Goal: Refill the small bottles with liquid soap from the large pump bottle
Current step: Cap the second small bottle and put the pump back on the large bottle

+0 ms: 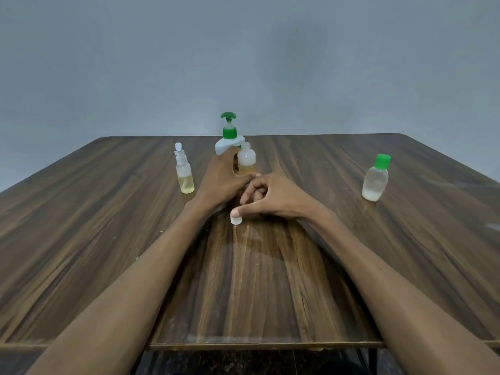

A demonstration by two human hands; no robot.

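Note:
The large white pump bottle [226, 142] with a green pump stands at the back middle of the wooden table [108, 226]. In front of it stands a small clear bottle [246, 161] about half full of yellow soap, with no cap on. My left hand [221, 180] grips this small bottle near its base. My right hand [267, 196] pinches a small clear cap [236, 220] that rests on the table, just in front of the bottle. A small spray bottle [184, 171] with yellow soap stands to the left.
A small bottle with a green cap [375, 180] and a little white liquid stands at the right. The table's front edge [265, 345] lies close to me, and a grey wall rises behind the table.

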